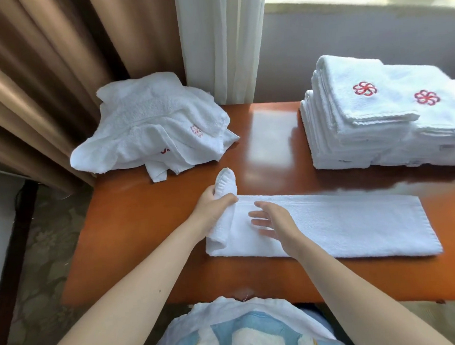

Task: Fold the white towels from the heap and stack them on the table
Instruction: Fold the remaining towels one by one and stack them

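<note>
Left hand, fingers curled round the towel at its raised end; right hand, fingers spread, holds nothing. Carry the end across squarely, edges aligned, then smooth flat.

Both my bare arms reach out in front of me.
My left hand is curled tight round one end of a towel. My right hand is loose and holds nothing, palm down, fingers spread and pointing left, just beside my left hand.
</note>
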A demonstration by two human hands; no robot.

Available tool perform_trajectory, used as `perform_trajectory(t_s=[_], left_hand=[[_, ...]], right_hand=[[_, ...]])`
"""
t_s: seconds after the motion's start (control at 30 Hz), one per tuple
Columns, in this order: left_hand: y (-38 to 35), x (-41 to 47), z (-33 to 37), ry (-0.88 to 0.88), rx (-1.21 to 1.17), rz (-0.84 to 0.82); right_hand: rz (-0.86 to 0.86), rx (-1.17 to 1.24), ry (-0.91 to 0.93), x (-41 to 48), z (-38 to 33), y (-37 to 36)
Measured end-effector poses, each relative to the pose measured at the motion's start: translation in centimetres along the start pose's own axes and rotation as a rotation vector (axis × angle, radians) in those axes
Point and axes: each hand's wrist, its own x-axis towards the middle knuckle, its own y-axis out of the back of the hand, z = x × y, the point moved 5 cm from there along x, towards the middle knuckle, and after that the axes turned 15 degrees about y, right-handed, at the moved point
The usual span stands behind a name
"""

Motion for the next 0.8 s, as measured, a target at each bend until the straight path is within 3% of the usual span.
perform_trajectory(t_s=[0.2, 0.3, 0.43, 0.57, 0.8], left_hand=[[-7.6, -0.2, 1.0, -0.021, 0.127, -0.08], [-10.8, -0.3, 0.9, -0.008, 0.133, -0.116], [-13.6, -0.3, 0.3, 0.041, 0.181, -0.164], [-15.0, -0.3, -1.0, 0.098, 0.199, -0.199], [-14.7, -0.4, -1.8, -0.068, 0.266, -0.086]], right_hand=[[-0.033, 0.292, -0.067, -0.8, -0.5, 4.1], [-0.038, 0.322, -0.085, -1.1, -1.1, 6.1], [-0.111, 0.226, -0.086, -1.4, -0.8, 8.3], [-0.076, 0.023, -0.076, -1.4, 0.1, 9.9], [0.083, -0.216, 0.037, 0.0, 1.1, 11.5]])
